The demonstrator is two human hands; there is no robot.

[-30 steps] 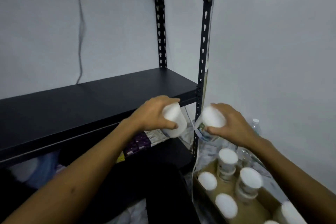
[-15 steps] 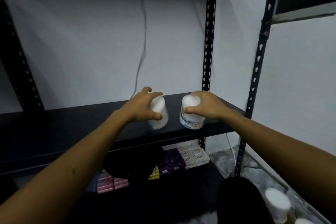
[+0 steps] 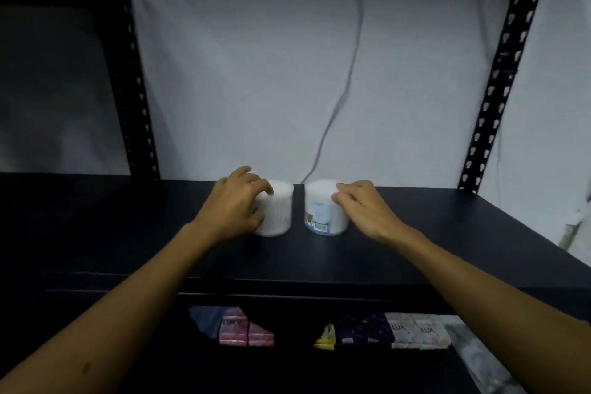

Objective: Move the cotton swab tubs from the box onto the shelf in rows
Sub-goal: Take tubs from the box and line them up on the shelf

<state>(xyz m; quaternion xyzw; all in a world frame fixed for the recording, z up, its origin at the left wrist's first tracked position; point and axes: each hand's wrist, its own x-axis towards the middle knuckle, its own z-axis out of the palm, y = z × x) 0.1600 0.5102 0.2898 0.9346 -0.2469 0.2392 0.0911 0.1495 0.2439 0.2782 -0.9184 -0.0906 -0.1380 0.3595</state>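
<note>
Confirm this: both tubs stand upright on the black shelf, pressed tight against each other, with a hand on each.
Not quite. The head view shows a narrow gap between the left tub and the right tub; they stand apart, not pressed together. The rest holds: both upright on the black shelf, left hand and right hand on one each.

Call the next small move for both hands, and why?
Probably let go of both: the left tub and right tub already stand upright, side by side on the shelf, a narrow gap between them, the left hand and right hand gripping them.
</note>
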